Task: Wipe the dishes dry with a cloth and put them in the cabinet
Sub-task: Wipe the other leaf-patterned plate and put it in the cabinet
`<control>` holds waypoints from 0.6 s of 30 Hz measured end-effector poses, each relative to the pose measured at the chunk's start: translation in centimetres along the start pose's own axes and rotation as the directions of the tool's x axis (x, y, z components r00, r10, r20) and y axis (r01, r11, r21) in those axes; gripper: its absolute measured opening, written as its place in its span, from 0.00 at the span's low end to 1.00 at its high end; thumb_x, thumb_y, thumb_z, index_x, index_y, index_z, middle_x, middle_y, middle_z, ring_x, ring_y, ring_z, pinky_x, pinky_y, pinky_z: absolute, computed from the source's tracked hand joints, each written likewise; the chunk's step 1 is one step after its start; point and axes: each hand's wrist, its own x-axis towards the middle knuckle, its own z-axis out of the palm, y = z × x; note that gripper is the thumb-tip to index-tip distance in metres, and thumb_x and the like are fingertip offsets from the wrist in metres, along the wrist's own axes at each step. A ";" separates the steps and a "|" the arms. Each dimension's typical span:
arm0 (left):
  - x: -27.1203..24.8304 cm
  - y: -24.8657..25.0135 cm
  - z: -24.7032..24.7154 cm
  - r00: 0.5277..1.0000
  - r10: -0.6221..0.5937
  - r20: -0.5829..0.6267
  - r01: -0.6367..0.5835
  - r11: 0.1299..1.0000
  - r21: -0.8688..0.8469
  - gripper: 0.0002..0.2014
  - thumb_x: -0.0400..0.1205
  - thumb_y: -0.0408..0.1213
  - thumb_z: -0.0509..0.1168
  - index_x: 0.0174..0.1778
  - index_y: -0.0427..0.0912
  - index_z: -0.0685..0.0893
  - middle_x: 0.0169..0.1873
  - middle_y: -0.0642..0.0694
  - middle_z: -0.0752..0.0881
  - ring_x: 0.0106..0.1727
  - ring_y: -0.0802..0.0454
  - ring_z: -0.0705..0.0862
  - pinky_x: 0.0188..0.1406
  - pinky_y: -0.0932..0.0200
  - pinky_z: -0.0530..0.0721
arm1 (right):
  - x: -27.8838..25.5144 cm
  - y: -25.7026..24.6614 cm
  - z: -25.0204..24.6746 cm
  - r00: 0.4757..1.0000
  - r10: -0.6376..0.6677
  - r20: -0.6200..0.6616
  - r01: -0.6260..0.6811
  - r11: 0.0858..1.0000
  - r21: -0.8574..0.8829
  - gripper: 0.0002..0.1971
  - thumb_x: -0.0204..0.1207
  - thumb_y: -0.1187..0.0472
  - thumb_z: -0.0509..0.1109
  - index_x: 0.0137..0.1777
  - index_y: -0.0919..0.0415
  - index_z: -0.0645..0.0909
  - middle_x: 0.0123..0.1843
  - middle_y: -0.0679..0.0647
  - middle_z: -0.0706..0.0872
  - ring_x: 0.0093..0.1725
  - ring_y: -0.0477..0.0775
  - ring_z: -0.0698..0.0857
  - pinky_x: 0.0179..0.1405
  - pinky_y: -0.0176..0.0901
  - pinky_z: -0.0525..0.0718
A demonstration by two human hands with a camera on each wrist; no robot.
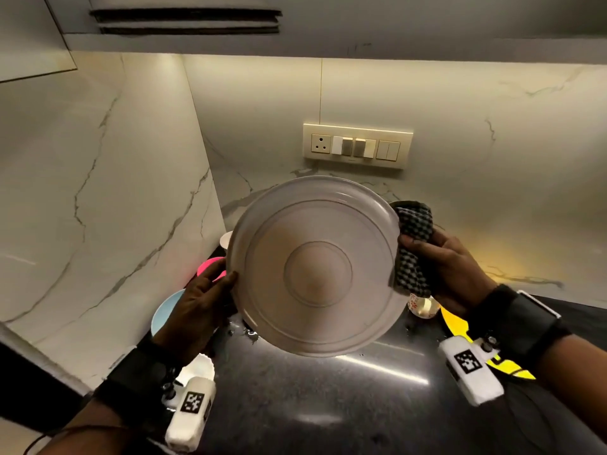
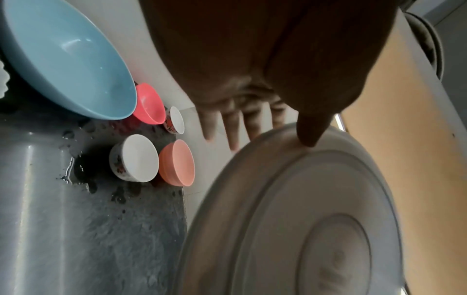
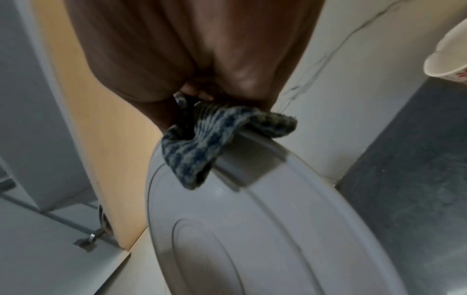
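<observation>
I hold a large pale plate (image 1: 315, 267) upright over the counter, its ringed underside facing me. My left hand (image 1: 226, 284) pinches the left rim: the thumb lies on the near face and the fingers (image 2: 227, 127) reach behind. My right hand (image 1: 437, 257) grips a dark checked cloth (image 1: 412, 247) folded over the plate's right rim. In the right wrist view the cloth (image 3: 202, 139) wraps the edge of the plate (image 3: 252, 239). In the left wrist view the plate (image 2: 303, 219) fills the lower right.
On the wet black counter (image 1: 328, 405) by the left wall stand a blue bowl (image 2: 68, 59), a pink bowl (image 2: 149, 103), a peach bowl (image 2: 178, 162) and two small white cups (image 2: 136, 157). A patterned cup (image 1: 422, 307) and something yellow (image 1: 460, 326) lie at the right. Cabinets (image 1: 33, 34) hang overhead.
</observation>
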 end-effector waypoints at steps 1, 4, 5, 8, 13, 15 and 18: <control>-0.2 0.2 0.2 1.000 -0.020 0.007 0.020 0.999 -0.040 0.26 0.86 0.45 0.71 0.79 0.42 0.79 0.66 0.38 0.90 0.61 0.41 0.92 0.52 0.48 0.93 | 0.3 0.2 -0.2 0.999 0.003 -0.036 -0.003 1.000 -0.004 0.19 0.83 0.67 0.69 0.74 0.65 0.82 0.64 0.70 0.88 0.57 0.68 0.88 0.53 0.63 0.92; -0.8 0.5 0.8 0.999 -0.044 0.020 0.046 0.993 -0.113 0.22 0.84 0.36 0.65 0.75 0.38 0.83 0.57 0.37 0.92 0.48 0.44 0.93 0.40 0.51 0.93 | 1.0 1.4 -0.2 0.984 -0.017 -0.179 0.002 0.996 -0.086 0.12 0.87 0.67 0.69 0.68 0.60 0.86 0.60 0.65 0.92 0.52 0.64 0.92 0.46 0.59 0.94; -0.9 0.5 1.0 0.999 -0.042 0.027 0.046 0.991 -0.129 0.21 0.84 0.35 0.64 0.75 0.38 0.83 0.57 0.36 0.92 0.49 0.44 0.93 0.41 0.51 0.93 | 1.1 1.9 -0.2 0.972 -0.036 -0.230 0.003 0.990 -0.140 0.10 0.87 0.67 0.70 0.66 0.59 0.87 0.59 0.63 0.93 0.52 0.65 0.92 0.44 0.58 0.94; -1.2 0.8 1.4 0.998 -0.038 0.044 0.044 0.988 -0.148 0.21 0.85 0.34 0.64 0.76 0.39 0.84 0.63 0.33 0.90 0.56 0.40 0.92 0.45 0.50 0.93 | 1.6 2.8 0.3 0.928 -0.177 -0.327 0.073 0.950 -0.305 0.09 0.87 0.68 0.70 0.61 0.57 0.88 0.53 0.57 0.94 0.54 0.62 0.92 0.46 0.55 0.94; -1.8 0.5 2.6 0.995 -0.028 0.099 0.032 0.999 -0.039 0.17 0.86 0.35 0.70 0.72 0.41 0.87 0.66 0.24 0.87 0.64 0.25 0.85 0.68 0.20 0.78 | 2.5 4.1 2.1 0.921 -0.384 -0.066 0.265 0.742 -0.616 0.14 0.86 0.64 0.70 0.67 0.48 0.87 0.54 0.50 0.93 0.47 0.51 0.88 0.51 0.64 0.90; -2.1 0.4 3.2 0.993 -0.025 0.117 0.027 0.999 -0.020 0.15 0.89 0.32 0.67 0.71 0.42 0.89 0.64 0.26 0.89 0.64 0.23 0.85 0.69 0.14 0.72 | 2.6 5.1 3.6 0.934 -0.333 0.128 0.322 0.631 -0.706 0.22 0.87 0.58 0.67 0.79 0.44 0.79 0.71 0.49 0.89 0.63 0.49 0.87 0.67 0.67 0.85; -2.5 0.8 3.9 0.992 -0.020 0.126 0.024 0.999 -0.028 0.15 0.88 0.31 0.65 0.67 0.43 0.91 0.60 0.27 0.91 0.61 0.22 0.85 0.69 0.15 0.70 | 2.8 5.7 6.0 0.920 -0.274 0.281 0.372 0.383 -0.846 0.30 0.87 0.51 0.60 0.89 0.39 0.65 0.92 0.43 0.65 0.91 0.45 0.59 0.90 0.72 0.57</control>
